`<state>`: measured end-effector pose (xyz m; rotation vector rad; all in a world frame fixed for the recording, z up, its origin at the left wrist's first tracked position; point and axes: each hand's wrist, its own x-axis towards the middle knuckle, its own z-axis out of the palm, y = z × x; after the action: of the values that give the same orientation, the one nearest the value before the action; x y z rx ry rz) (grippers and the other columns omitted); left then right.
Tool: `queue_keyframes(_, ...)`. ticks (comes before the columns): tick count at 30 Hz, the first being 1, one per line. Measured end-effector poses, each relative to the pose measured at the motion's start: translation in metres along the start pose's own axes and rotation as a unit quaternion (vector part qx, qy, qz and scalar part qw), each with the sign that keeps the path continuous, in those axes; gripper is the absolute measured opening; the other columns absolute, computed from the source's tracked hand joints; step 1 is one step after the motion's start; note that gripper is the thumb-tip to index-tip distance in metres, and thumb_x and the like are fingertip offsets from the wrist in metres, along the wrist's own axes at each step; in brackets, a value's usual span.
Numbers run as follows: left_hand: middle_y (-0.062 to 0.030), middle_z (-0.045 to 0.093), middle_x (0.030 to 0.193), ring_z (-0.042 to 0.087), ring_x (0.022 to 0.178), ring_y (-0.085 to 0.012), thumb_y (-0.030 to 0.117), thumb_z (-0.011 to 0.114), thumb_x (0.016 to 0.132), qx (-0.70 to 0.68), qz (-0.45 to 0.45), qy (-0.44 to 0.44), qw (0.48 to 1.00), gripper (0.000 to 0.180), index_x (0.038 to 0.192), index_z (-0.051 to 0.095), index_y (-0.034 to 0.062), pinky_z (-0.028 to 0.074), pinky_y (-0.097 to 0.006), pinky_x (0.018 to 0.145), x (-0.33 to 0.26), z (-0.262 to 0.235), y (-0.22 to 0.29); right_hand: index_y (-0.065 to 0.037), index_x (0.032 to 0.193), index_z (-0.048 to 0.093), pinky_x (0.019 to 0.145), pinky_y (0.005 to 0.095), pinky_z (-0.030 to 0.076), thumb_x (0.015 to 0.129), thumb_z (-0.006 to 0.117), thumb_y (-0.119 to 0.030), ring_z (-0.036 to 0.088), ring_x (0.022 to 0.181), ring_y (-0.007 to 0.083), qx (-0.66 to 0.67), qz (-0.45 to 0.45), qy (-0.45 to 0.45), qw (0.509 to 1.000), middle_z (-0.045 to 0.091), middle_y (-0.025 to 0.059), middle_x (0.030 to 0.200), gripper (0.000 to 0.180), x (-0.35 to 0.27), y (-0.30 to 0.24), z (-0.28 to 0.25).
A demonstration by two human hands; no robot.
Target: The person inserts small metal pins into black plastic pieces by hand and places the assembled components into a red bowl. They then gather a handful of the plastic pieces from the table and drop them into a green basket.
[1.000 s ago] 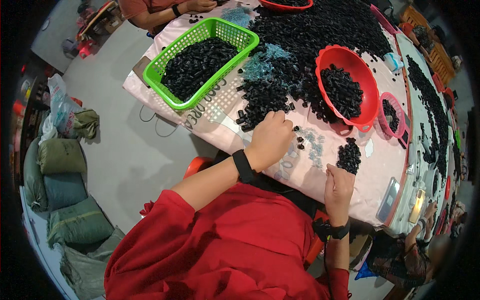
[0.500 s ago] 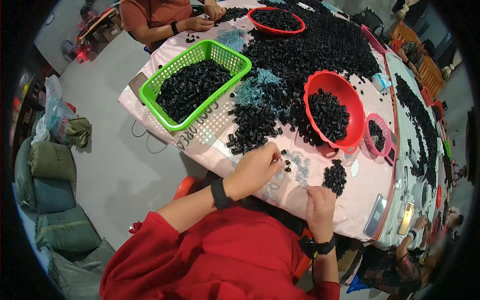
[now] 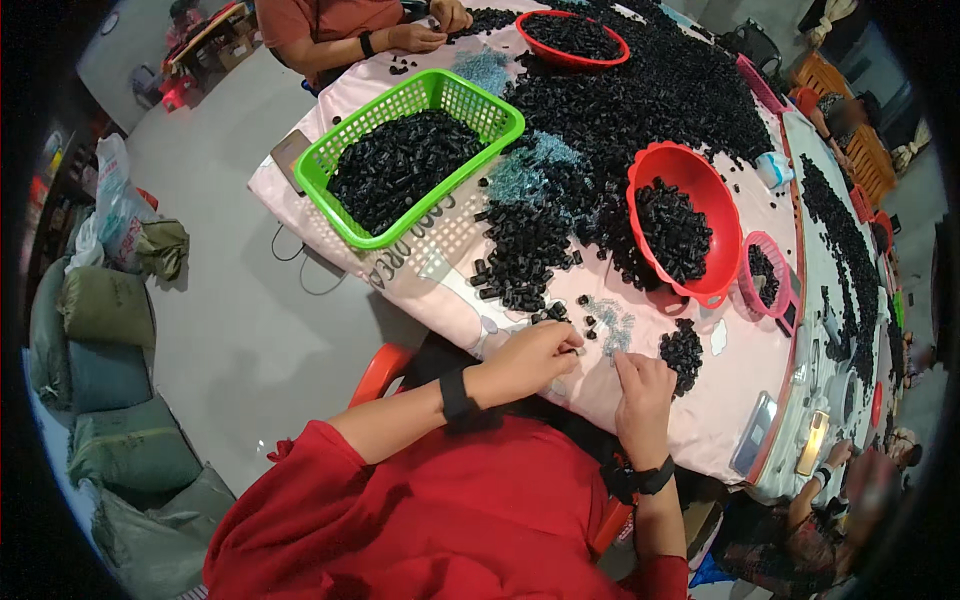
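My left hand point(image 3: 532, 358) is held over the near edge of the cloth-covered table, its fingers pinched together. Whatever sits between those fingertips is too small to make out. Thumb and fingers pressed together, my right hand point(image 3: 646, 392) reaches down at the near rim of a scatter of small clear pieces point(image 3: 612, 322). A heap of short black cylindrical plastic parts point(image 3: 520, 255) lies just beyond my left hand, with a few loose ones close to its knuckles. Beside my right hand is a smaller pile of black parts point(image 3: 682, 352).
A green basket point(image 3: 375, 238) and a red scalloped bowl point(image 3: 722, 255) hold black parts, as does a pink basket point(image 3: 757, 243). Phones lie at the right edge point(image 3: 754, 430) and far left point(image 3: 291, 158). Across the table, a person's hands point(image 3: 418, 36) work. Stuffed sacks point(image 3: 135, 450) line the left.
The whole view has shifted slightly. My left hand has drawn back from the black heap toward the table edge, and my right hand has moved up closer to the clear pieces.
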<state>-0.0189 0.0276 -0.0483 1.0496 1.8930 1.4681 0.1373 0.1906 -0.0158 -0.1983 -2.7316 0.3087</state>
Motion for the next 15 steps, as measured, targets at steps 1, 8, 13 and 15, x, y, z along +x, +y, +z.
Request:
queue_keyframes(1,-0.0121,0.066,0.096,0.066,0.089,-0.0217,0.014,0.067,0.093,0.041,0.013,-0.011,0.999,0.023,0.11,0.067,-0.0014,0.053,-0.033,0.079,0.001,0.002,-0.004,-0.003,0.118,0.066,0.088,0.0411,0.041,0.08,0.056,0.007,0.057,0.098,0.0286,-0.001,0.001,-0.005,1.0,0.064,0.0103,0.106,0.041,0.0,0.0,-0.001)
queue_keyframes(8,-0.006,0.067,0.101,0.063,0.093,-0.0119,0.008,0.064,0.096,-0.115,-0.081,-0.072,0.987,0.018,0.111,0.067,-0.0004,0.052,-0.027,0.082,0.004,0.004,0.003,-0.005,0.114,0.067,0.092,0.0395,0.038,0.08,0.056,0.007,0.059,0.1,0.025,0.007,0.004,-0.009,1.0,0.066,0.0078,0.108,0.038,0.005,-0.001,-0.005)
queue_keyframes(13,-0.0038,0.067,0.104,0.062,0.095,-0.0092,0.009,0.064,0.097,-0.136,-0.105,-0.076,0.982,0.02,0.114,0.067,0.0005,0.051,-0.026,0.082,-0.006,0.0,0.006,-0.004,0.109,0.069,0.089,0.0376,0.04,0.084,0.062,0.006,0.061,0.095,0.0257,0.065,0.082,0.068,0.992,0.068,0.0094,0.098,0.027,0.002,0.016,-0.005)
queue_keyframes(15,-0.0033,0.066,0.104,0.061,0.095,-0.0091,0.009,0.064,0.097,-0.149,-0.103,-0.072,0.981,0.02,0.115,0.067,0.0009,0.051,-0.025,0.082,-0.011,0.0,0.005,-0.004,0.106,0.069,0.086,0.0357,0.04,0.087,0.068,0.002,0.059,0.086,0.0233,0.085,0.119,0.089,0.985,0.066,0.0082,0.09,0.02,0.001,0.014,-0.006)
